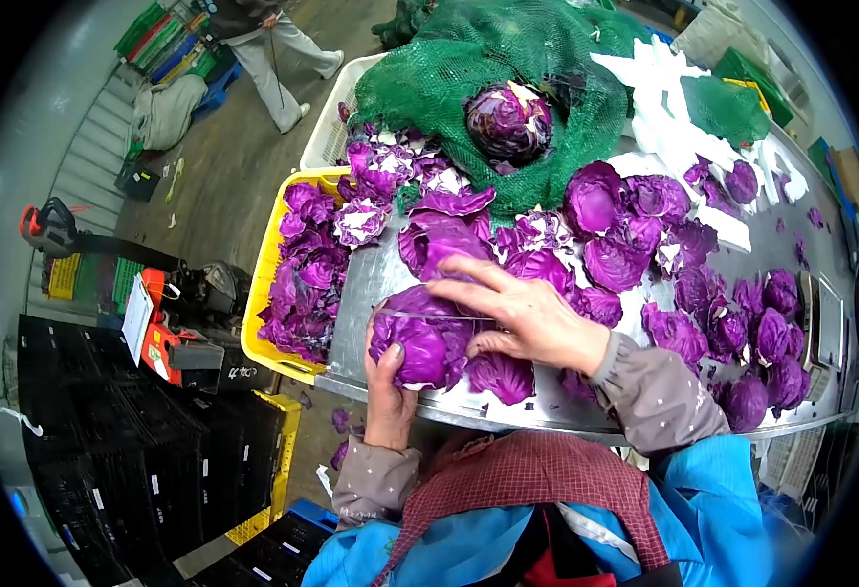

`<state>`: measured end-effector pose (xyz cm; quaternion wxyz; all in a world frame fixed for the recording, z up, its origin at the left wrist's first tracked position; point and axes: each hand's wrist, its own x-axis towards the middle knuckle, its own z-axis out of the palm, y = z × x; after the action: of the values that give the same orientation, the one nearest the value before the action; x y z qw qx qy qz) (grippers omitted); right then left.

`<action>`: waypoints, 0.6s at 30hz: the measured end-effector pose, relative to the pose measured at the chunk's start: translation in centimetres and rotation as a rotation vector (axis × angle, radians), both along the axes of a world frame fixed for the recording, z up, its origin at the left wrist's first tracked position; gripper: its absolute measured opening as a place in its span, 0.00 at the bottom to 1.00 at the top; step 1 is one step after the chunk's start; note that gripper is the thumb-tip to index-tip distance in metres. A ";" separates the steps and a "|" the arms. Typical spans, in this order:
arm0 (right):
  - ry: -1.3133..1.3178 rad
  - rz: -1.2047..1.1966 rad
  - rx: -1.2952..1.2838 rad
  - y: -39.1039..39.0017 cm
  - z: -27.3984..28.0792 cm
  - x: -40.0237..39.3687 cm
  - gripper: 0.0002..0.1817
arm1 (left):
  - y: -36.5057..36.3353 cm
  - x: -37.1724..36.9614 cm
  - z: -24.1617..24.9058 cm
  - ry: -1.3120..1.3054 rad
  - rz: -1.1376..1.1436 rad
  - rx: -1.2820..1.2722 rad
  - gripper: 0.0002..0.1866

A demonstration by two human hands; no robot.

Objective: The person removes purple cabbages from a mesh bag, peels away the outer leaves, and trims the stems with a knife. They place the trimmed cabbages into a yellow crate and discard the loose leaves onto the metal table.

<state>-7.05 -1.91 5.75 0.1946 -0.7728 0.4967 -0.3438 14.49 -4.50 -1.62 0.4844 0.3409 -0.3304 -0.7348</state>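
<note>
Near the front edge of the metal table [356,293], my left hand [388,386] is wrapped round the left side of a purple cabbage [419,338]. My right hand [517,313] lies over its upper right side, fingers spread, with a thin straight edge visible between hand and cabbage; what it belongs to is hidden. Just beyond is a loose purple leaf [444,235]. Cut leaves and stem pieces [610,259] are heaped to the right of my right hand. A whole cabbage [507,122] sits on green netting [419,78] at the back.
A yellow crate [265,284] full of purple leaves stands at the table's left end, with a white crate [327,127] behind it. Small cabbages [747,401] lie at the right near a scale [825,328]. Black crates [107,430] are stacked lower left. A person [273,49] stands beyond.
</note>
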 end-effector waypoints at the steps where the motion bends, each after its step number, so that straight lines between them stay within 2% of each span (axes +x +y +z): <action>1: 0.063 0.054 0.076 -0.3 0.1 -0.2 0.31 | 0.1 0.3 -0.1 -0.002 -0.005 -0.001 0.27; 3: -0.040 0.079 -0.122 -0.6 -1.7 -0.8 0.16 | -0.1 0.9 -0.2 0.051 -0.027 0.167 0.27; 5: -0.083 0.034 -0.160 0.3 -1.2 -1.4 0.10 | -0.2 0.9 0.1 0.035 -0.050 0.191 0.29; 8: -0.380 -0.273 -0.079 2.0 1.7 -2.9 0.09 | -0.2 1.1 0.2 0.225 -0.021 0.435 0.32; 9: -0.287 -0.222 0.126 2.5 2.3 -3.7 0.14 | -0.2 1.2 0.1 0.221 -0.023 0.435 0.32; 11: -0.033 -0.130 -0.176 1.6 1.9 -2.1 0.22 | -0.4 0.9 0.0 0.244 -0.082 0.425 0.32; 12: -0.030 -0.073 -0.092 1.7 1.4 -1.3 0.29 | -0.2 0.6 0.3 0.253 -0.126 0.414 0.32; 15: 0.001 -0.007 -0.135 0.8 -0.6 -0.2 0.18 | 0.4 0.0 0.1 0.279 -0.191 0.402 0.32; 16: 0.026 -0.030 -0.225 0.9 -0.9 -0.1 0.10 | 0.6 -0.1 0.2 0.355 -0.235 0.446 0.32; 18: 0.144 -0.049 -0.298 1.4 -1.0 0.0 0.10 | 1.1 -0.7 1.0 0.271 -0.234 0.435 0.32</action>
<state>-7.04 -0.52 4.78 0.0333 -0.8035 0.4713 -0.3622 13.81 -3.42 -0.60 0.3515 0.2948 -0.1345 -0.8783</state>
